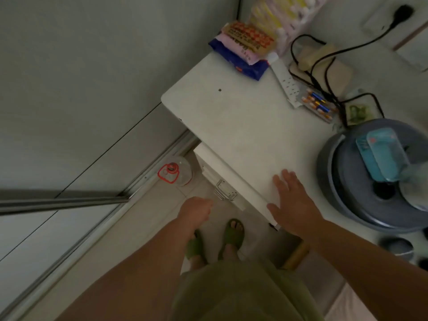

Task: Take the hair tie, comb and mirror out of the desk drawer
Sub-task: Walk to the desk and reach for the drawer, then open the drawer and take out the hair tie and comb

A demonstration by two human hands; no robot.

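Note:
A white desk (243,121) fills the upper right. Under its front edge the white drawer front (209,169) is closed, with a metal handle (225,190) on it. My left hand (196,210) hangs just below and left of the handle, fingers curled, holding nothing that I can see. My right hand (293,200) lies flat on the desk's front edge, fingers spread. The hair tie, comb and mirror are not visible.
On the desk: snack packets (243,48), a power strip (286,82) with black cables, a pack of batteries (318,105), a grey round basin (347,181) holding a blue box. A clear bottle with a red cap (176,173) stands on the floor beside the desk. My feet wear green slippers.

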